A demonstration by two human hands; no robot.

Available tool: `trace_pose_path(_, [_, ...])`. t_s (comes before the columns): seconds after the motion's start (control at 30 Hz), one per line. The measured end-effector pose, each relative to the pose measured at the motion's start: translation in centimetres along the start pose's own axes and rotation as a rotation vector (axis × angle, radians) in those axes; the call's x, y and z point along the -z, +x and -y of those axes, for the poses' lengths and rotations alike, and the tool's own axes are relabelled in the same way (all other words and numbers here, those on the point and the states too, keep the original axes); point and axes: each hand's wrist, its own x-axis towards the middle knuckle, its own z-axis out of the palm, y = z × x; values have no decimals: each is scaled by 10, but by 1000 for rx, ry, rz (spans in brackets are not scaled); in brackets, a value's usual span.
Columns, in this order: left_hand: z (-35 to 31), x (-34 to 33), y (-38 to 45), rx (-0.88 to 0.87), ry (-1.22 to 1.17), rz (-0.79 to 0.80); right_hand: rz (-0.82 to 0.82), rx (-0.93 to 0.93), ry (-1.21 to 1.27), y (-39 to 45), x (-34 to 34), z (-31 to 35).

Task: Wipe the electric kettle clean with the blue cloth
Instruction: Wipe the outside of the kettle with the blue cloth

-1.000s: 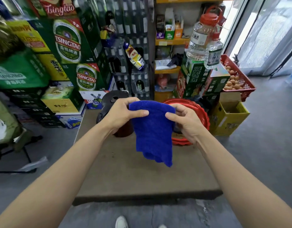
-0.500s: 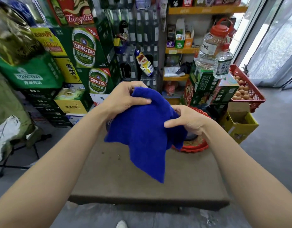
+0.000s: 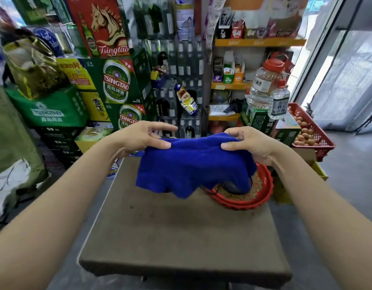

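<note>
Blue cloth (image 3: 193, 162): held spread above the far half of the brown table (image 3: 180, 231), its lower hem hanging free over the tabletop. Left hand (image 3: 139, 137): thumb pinches the cloth's upper left edge, the other fingers extended above it. Right hand (image 3: 250, 144): thumb and curled fingers grip the upper right edge. Hands apart, the cloth stretched between them.

Electric kettle: cannot be made out (a dark rounded object (image 3: 233, 187) shows under the cloth, inside the red tray (image 3: 262, 195) at the table's far right corner).

Room: near half of the tabletop bare; grey floor (image 3: 348, 168) open to the right.

Writing: green cartons (image 3: 116, 80) read "TSINGTAO"; red carton (image 3: 103, 26) with a horse reads "Tsingtao". Red crate (image 3: 319, 137) of eggs stands far right
</note>
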Motion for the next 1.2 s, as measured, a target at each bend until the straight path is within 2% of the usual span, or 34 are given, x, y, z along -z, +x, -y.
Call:
trace_pose_path(0.13, [-18,-2,-13,-143,-304,-108,13,-1,200,-2,16,-4])
trace_pose_path(0.2, [-32,2,-17,-208,-364,-139,105,-75,301,-3,15,-28])
trace_pose_path(0.3, [-55,8,-20,-182,-235,-162,284,-267,343,-2,-18,-76])
trace_pose_path(0.37, [-63,13,-22,-127,-158,-179,258,-248,396,1,-37,-90])
trace_pose_path(0.43, [-65,18,-24,-97,-201,-233,142,-121,641,6,-42,-92])
trace_pose_path(0.5, [-62,25,-25,-103,-330,-312,8,45,1070,12,-46,-92])
trace_pose_path(0.57, [-56,30,-21,-110,-436,-375,-17,124,1364,20,-56,-88])
trace_pose_path(0.6, [-51,33,-17,-96,-457,-409,10,110,1389,25,-63,-86])
trace_pose_path(0.67, [-39,37,-8,-53,-438,-480,16,-9,1249,33,-73,-79])
trace_pose_path(0.77, [-17,43,-2,11,-296,-501,-289,-290,827,47,-68,-71])
trace_pose_path(0.8, [-10,44,-1,38,-202,-476,-383,-309,708,51,-63,-72])
trace_pose_path(0.87, [1,41,-1,100,55,-403,-440,-211,403,54,-53,-68])
trace_pose_path(0.93, [6,35,1,142,378,-328,-394,-114,-54,51,-51,-58])
trace_pose_path(1.0, [11,32,3,124,651,-303,-398,-62,-452,47,-48,-54])
trace_pose_path(1.03, [15,32,5,120,712,-315,-417,-30,-568,45,-45,-54])
trace_pose_path(1.13, [30,38,9,136,750,-329,-413,79,-646,39,-32,-60])
trace_pose_path(1.2, [39,37,16,160,682,-335,-331,79,-463,37,-26,-64])
